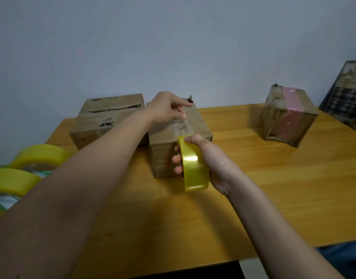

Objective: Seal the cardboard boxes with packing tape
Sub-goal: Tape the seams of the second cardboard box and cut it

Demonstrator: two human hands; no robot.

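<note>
A brown cardboard box [201, 125] stands in the middle of the wooden table [273, 188]. My right hand [205, 156] grips a yellow roll of packing tape [193, 166] in front of the box's near face. A clear strip of tape [186, 127] runs from the roll up onto the box top. My left hand [167, 107] hovers over the far part of the box top, fingers bent down onto the strip's end. A second cardboard box [104, 119] with a torn top stands just left of it.
A third box [285, 115] wrapped in pink and clear tape sits tilted at the back right. Two more yellow tape rolls [32, 164] lie at the table's left edge. A dark framed object [348, 97] leans at the far right. A pale wall stands behind.
</note>
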